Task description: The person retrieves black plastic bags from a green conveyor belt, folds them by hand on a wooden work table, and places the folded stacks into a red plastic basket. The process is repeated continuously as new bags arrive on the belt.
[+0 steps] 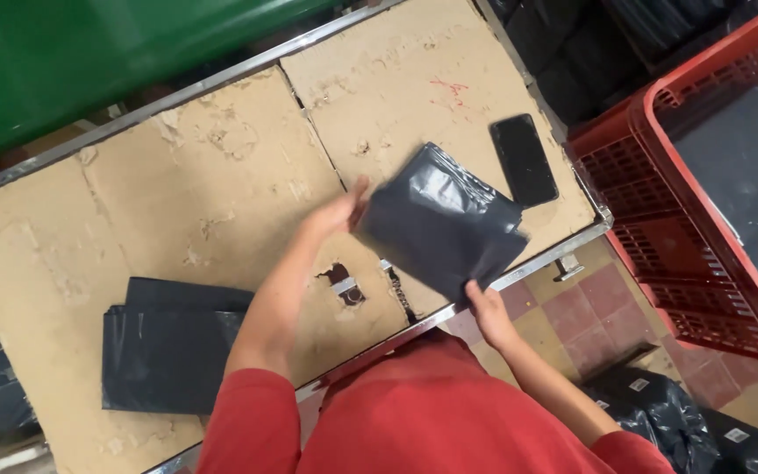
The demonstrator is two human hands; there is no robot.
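A filled dark grey plastic mailer bag (440, 224) is held above the worn cardboard tabletop (203, 184). My left hand (339, 211) grips its left edge with fingers and thumb. My right hand (487, 312) holds its lower corner near the table's metal front edge. A black phone (524, 160) lies flat on the cardboard just beyond the bag, to the right.
A stack of flat dark grey mailer bags (168, 342) lies on the left of the table. A red plastic crate (712, 184) with dark bags inside stands at the right. More packed dark bags (677, 417) lie on the tiled floor. A green surface (89, 53) is behind.
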